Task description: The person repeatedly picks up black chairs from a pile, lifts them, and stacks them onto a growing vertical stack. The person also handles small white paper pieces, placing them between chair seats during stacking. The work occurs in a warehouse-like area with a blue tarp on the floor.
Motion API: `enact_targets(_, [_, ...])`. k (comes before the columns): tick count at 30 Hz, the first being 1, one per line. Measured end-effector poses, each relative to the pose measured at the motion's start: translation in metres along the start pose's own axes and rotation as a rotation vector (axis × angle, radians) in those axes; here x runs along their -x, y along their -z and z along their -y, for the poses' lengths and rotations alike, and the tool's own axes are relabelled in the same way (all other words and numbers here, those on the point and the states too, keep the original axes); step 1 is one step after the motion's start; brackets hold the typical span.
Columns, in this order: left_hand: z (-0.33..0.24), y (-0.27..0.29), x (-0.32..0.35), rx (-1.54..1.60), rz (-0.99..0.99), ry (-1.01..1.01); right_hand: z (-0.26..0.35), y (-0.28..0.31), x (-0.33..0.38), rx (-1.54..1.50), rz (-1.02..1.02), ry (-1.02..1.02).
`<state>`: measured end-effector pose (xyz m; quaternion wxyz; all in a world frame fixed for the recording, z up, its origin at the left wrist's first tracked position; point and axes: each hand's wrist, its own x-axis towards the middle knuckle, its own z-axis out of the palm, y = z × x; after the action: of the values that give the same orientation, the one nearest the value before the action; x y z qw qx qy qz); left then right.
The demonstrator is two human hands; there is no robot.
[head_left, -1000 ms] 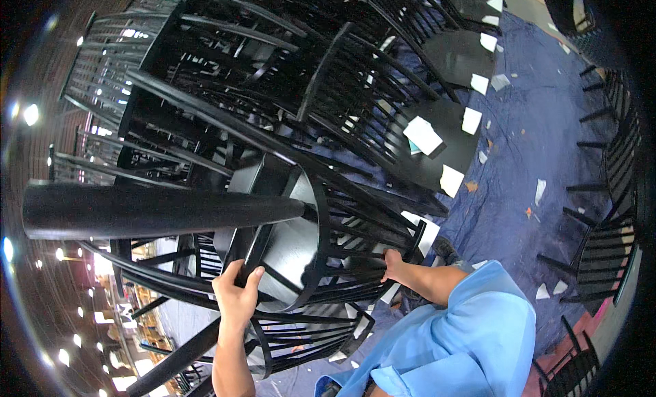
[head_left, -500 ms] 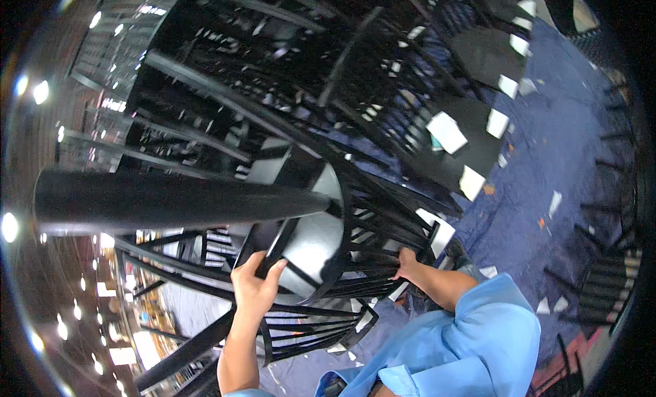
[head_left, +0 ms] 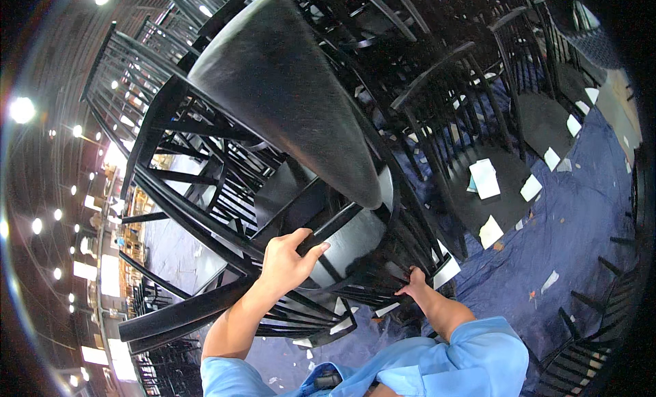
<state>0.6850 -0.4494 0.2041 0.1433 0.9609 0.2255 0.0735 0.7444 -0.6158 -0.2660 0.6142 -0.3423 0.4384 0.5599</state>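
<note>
Chair point(head_left: 362, 240), black, upended at centre of the head view, seat underside turned toward the wearer; one thick leg point(head_left: 287, 96) looms toward the upper left. Left hand point(head_left: 290, 264) is wrapped round a rung point(head_left: 335, 224) under the seat; a slim bar likely gives surer hold than the broad seat. Right hand point(head_left: 414, 282), lower right of centre, is at the backrest spindles point(head_left: 372, 288); fingers partly hidden, cannot tell whether they close. Hands well apart on the frame, presumably to balance an awkward shape. Right of centre, an upright chair's seat point(head_left: 461, 202) carries white papers point(head_left: 484, 178), perhaps as padding. Blue sheeting point(head_left: 574, 206) lies below, probably guarding the floor.
</note>
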Motion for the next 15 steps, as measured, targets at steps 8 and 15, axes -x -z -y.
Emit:
enact_targets(8, [0.006,-0.003,0.002,0.014,-0.002,-0.017,0.005,0.001,-0.011,-0.017,0.006,-0.014])
enact_targets(15, [0.011,-0.004,0.004,0.046,-0.022,-0.101,0.002,0.007,-0.011,0.03,0.147,-0.029])
